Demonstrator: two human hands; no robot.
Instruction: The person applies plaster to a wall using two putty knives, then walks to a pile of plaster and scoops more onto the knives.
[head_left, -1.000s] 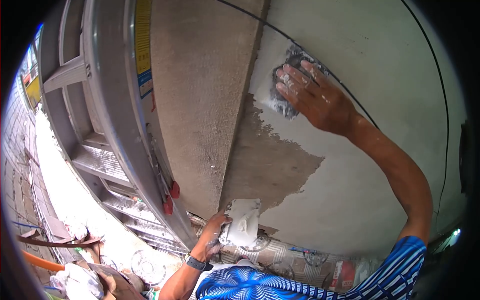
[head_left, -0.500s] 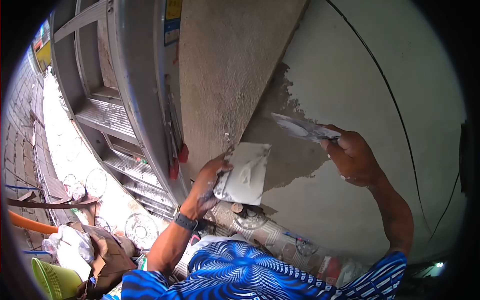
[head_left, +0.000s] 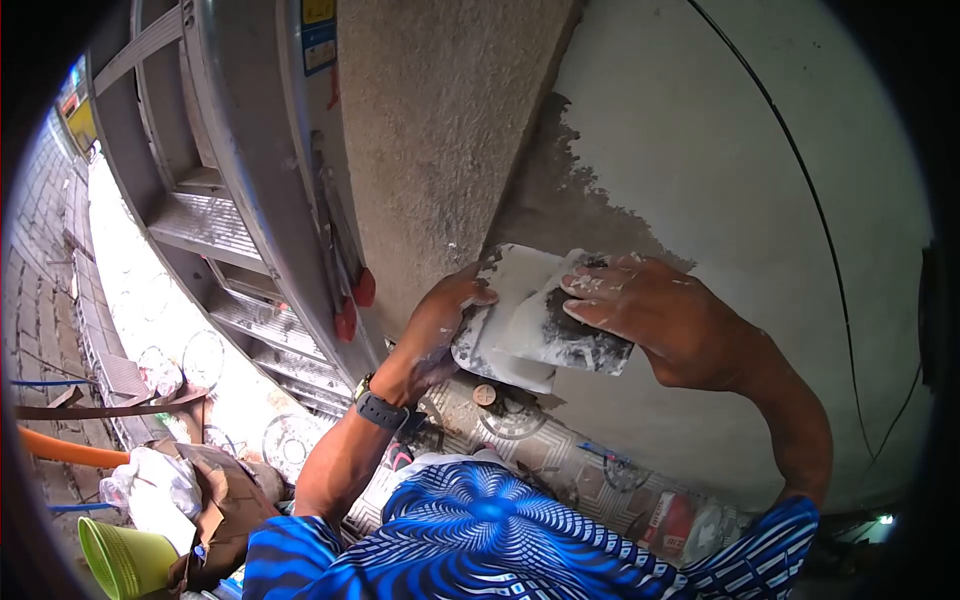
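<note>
My left hand (head_left: 440, 325), with a dark watch on its wrist, grips the left edge of a flat plate (head_left: 510, 345) that carries white paste. Over the plate's right part lies a second flat blade (head_left: 590, 345), smeared white and dark. My right hand (head_left: 665, 315) is closed on that blade, its fingers spread over the top face. The two tools overlap and appear to touch. Behind them is a wall (head_left: 720, 200) with a darker, ragged-edged patch (head_left: 570, 215) next to a rough column (head_left: 430, 130).
A metal ladder (head_left: 215, 225) stands at the left. Below it are cardboard (head_left: 225, 500), a white plastic bag (head_left: 160, 490) and a yellow-green basket (head_left: 125, 555). A black cable (head_left: 790, 145) hangs along the wall. Patterned tiles (head_left: 550, 450) cover the floor.
My right hand has moved left and down from the wall, bringing its blade onto the plate. My left hand has shifted slightly up and right with the plate. The view has shifted slightly.
</note>
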